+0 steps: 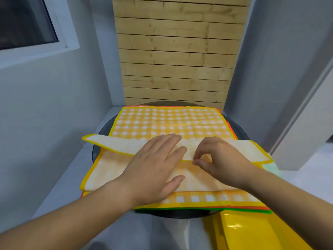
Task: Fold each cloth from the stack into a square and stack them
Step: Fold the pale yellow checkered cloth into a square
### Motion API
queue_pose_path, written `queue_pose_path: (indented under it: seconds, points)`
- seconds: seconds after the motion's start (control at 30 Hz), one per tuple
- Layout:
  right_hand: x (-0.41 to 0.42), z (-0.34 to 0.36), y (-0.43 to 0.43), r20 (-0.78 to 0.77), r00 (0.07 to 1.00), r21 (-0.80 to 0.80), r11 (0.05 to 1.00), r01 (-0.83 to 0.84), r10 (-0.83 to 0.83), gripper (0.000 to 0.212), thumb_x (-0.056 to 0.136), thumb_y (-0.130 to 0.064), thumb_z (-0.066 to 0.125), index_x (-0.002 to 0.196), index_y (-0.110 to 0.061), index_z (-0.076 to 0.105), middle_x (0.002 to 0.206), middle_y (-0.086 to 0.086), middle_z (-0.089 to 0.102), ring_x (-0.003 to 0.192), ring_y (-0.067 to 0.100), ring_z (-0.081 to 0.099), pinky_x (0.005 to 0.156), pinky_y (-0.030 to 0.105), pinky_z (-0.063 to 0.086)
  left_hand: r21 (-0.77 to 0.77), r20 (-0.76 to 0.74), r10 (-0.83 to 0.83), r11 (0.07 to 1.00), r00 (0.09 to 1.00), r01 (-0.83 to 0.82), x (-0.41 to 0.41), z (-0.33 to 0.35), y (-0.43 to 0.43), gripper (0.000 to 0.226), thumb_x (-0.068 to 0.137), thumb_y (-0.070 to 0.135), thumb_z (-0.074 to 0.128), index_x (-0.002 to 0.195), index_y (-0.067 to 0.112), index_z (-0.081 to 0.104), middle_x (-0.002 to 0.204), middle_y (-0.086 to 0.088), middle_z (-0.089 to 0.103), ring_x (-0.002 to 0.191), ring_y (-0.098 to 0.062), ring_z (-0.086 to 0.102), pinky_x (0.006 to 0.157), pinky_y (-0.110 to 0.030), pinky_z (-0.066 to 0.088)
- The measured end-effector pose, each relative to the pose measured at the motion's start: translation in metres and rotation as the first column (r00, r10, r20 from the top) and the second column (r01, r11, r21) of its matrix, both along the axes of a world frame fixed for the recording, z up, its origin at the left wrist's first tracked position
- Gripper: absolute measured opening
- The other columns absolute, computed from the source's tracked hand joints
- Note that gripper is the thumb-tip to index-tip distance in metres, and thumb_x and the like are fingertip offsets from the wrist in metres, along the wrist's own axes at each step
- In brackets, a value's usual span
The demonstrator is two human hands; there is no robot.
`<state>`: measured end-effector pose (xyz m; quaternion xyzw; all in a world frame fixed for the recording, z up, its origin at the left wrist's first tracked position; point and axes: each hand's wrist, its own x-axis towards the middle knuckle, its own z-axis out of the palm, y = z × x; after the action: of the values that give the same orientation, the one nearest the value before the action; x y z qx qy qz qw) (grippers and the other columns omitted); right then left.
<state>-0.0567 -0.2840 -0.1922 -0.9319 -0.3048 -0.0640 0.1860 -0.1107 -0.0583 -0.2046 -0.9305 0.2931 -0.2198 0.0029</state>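
A yellow-checked cloth [111,170] lies partly folded on top of the stack, pale underside up, its near flap turned over. My left hand [155,168] rests flat on it, fingers spread, pressing the fold. My right hand [218,159] pinches the folded edge of that cloth between thumb and fingers near the middle. Under it lies another yellow-checked cloth [171,121] spread flat, with orange and green cloth edges [234,210] showing below at the near side and a pale mint cloth corner [272,168] at the right.
The stack sits on a dark round table [102,130] between grey walls. A wooden slat panel [176,51] stands behind it. A shiny yellow plastic object [252,231] is at the near right. A window [23,20] is at the upper left.
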Motion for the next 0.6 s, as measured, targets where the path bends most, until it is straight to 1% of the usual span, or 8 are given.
queue_pose_path:
  seconds: [0.03,0.1,0.13,0.2,0.3,0.4,0.47,0.6]
  points:
    - [-0.004,-0.005,-0.001,-0.013,1.0,0.006,1.0,-0.005,0.005,0.006,0.087,-0.038,0.069,0.087,-0.032,0.072,0.096,-0.017,0.059,0.098,0.007,0.051,0.09,0.028,0.045,0.037,-0.065,0.025,0.999,0.998,-0.023,0.001,-0.001,0.0,0.069,0.09,0.062,0.048,0.144,0.018,0.046,0.156,-0.01,0.039,0.146,-0.027,0.031,0.122,-0.038,0.016]
    - [-0.011,-0.014,-0.002,-0.042,0.999,0.024,1.0,-0.01,0.011,0.005,0.086,-0.038,0.07,0.086,-0.033,0.071,0.097,-0.018,0.059,0.099,0.006,0.051,0.092,0.027,0.044,0.113,-0.216,0.077,0.992,0.973,-0.053,0.005,-0.006,0.004,0.081,0.091,0.073,0.034,0.157,0.027,0.023,0.168,-0.004,0.014,0.155,-0.021,0.008,0.125,-0.036,0.0]
    - [-0.014,-0.018,-0.002,-0.06,0.998,0.029,1.0,-0.01,0.012,0.005,0.086,-0.038,0.07,0.086,-0.033,0.071,0.098,-0.019,0.059,0.1,0.005,0.05,0.093,0.026,0.043,0.155,-0.288,0.1,0.986,0.952,-0.057,0.008,-0.011,0.006,0.082,0.091,0.075,0.03,0.159,0.031,0.013,0.169,-0.001,0.002,0.155,-0.019,-0.004,0.125,-0.037,-0.007]
    - [-0.019,-0.027,-0.002,-0.095,0.995,0.023,1.0,-0.006,0.008,0.007,0.087,-0.039,0.07,0.087,-0.032,0.072,0.103,-0.019,0.058,0.104,0.004,0.049,0.094,0.023,0.041,0.229,-0.4,0.138,0.972,0.906,-0.048,0.012,-0.02,0.01,0.082,0.092,0.077,0.025,0.159,0.036,0.001,0.168,0.002,-0.012,0.154,-0.017,-0.017,0.124,-0.041,-0.013]
    - [-0.024,-0.037,-0.004,-0.13,0.991,-0.003,1.0,-0.018,0.018,0.01,0.087,-0.04,0.069,0.089,-0.032,0.074,0.11,-0.019,0.057,0.108,0.002,0.046,0.094,0.018,0.039,0.275,-0.505,0.153,0.962,0.85,-0.01,0.016,-0.034,0.017,0.077,0.094,0.074,0.022,0.158,0.04,-0.004,0.167,0.003,-0.018,0.151,-0.018,-0.025,0.123,-0.046,-0.015]
    - [-0.027,-0.045,-0.007,-0.16,0.986,0.008,0.999,-0.04,0.041,0.009,0.087,-0.039,0.069,0.089,-0.032,0.074,0.113,-0.02,0.055,0.11,0.0,0.044,0.094,0.016,0.038,0.281,-0.529,0.146,0.96,0.836,0.011,0.018,-0.043,0.02,0.07,0.098,0.07,0.019,0.157,0.044,-0.006,0.166,0.006,-0.021,0.149,-0.019,-0.03,0.121,-0.05,-0.017]
    - [-0.029,-0.049,-0.01,-0.169,0.984,0.017,0.998,-0.061,0.063,0.007,0.087,-0.037,0.068,0.089,-0.032,0.073,0.114,-0.02,0.055,0.11,0.0,0.044,0.093,0.017,0.039,0.273,-0.539,0.137,0.962,0.831,0.018,0.017,-0.047,0.021,0.067,0.099,0.069,0.017,0.157,0.046,-0.007,0.166,0.006,-0.022,0.149,-0.019,-0.032,0.121,-0.052,-0.017]
    - [-0.032,-0.054,-0.013,-0.167,0.983,-0.024,0.996,-0.082,0.077,0.009,0.089,-0.039,0.065,0.092,-0.033,0.072,0.118,-0.022,0.052,0.111,-0.002,0.041,0.092,0.014,0.037,0.231,-0.576,0.112,0.972,0.81,0.03,0.016,-0.052,0.022,0.064,0.1,0.067,0.016,0.156,0.047,-0.007,0.165,0.007,-0.023,0.148,-0.018,-0.033,0.121,-0.051,-0.018]
